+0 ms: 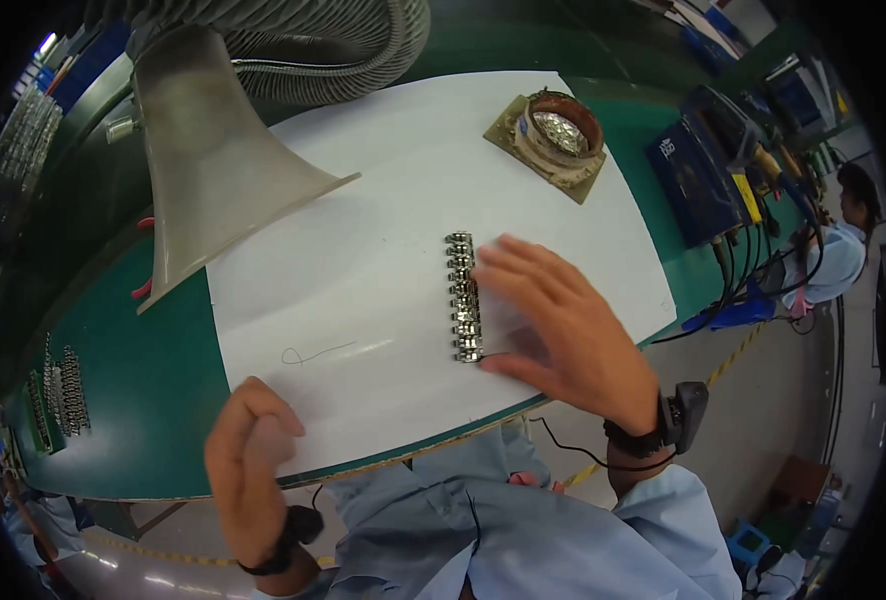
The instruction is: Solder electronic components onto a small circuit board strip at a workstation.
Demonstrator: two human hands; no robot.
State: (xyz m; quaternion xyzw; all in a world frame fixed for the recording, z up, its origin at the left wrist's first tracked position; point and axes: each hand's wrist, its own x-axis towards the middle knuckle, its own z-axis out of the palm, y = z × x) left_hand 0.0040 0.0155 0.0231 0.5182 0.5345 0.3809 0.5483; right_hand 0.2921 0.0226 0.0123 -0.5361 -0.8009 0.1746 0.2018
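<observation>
One row of small metal parts (pixel 465 310) lies on the paper (pixel 363 260), right of the paper's middle, running from far to near. At the paper's right part, the right hand (pixel 578 335) is beside the row, fingers spread away from the thumb, fingers by the far end and thumb by the near end; whether the tips touch the metal, I cannot tell. Over the paper's near left corner, the left hand (pixel 253 460) is loosely curled; whether it pinches anything is hidden.

Handling the row well likely calls for light, even pressure at both ends, keeping it flat on the paper so that the pieces stay in line.

The easiest room for moving seems to be the paper's middle. A flared hood (pixel 218 170) overhangs the paper's far left, and a round pot (pixel 538 150) stands at its far right corner. The green table's (pixel 153 370) rim runs just along the paper's near edge, so slides that way should be short.
</observation>
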